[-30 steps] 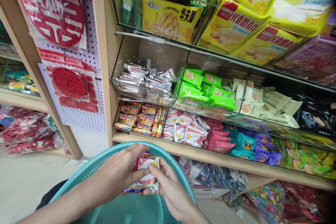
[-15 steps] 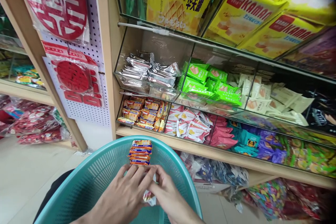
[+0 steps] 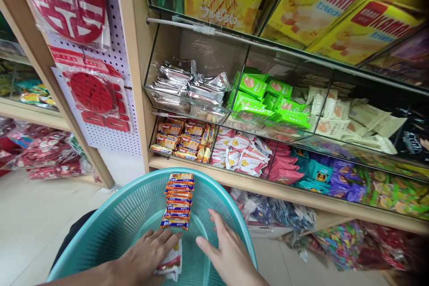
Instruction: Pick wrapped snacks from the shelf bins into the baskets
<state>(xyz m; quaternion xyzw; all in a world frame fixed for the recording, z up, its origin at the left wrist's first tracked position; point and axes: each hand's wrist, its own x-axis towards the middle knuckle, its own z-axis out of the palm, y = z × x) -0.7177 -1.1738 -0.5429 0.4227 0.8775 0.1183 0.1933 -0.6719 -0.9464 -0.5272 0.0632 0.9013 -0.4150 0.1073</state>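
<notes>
Inside a teal plastic basket [image 3: 231, 205], a neat row of small orange and blue snack packets [image 3: 178, 201] runs from the far wall toward me. My left hand [image 3: 147, 250] is at the near end of this row, fingertips close to the last packet. Under its fingers is a white and red snack packet [image 3: 172, 261], partly covered by the hand; the thumb is hidden. To the right, my right hand [image 3: 228, 250] is over the basket with thumb and fingers apart, holding nothing.
Glass-fronted shelves hold similar orange packets [image 3: 190, 140], white and pink packets [image 3: 243, 149], silver packets [image 3: 189, 82] and green packets [image 3: 271, 96]. A wooden shelf edge [image 3: 284, 194] runs just behind the basket. Red decorations [image 3: 92, 91] hang on a pegboard at left.
My hands have drawn apart, the left toward me and left with the white and red packet, the right outward and open. More of the packet row now shows.
</notes>
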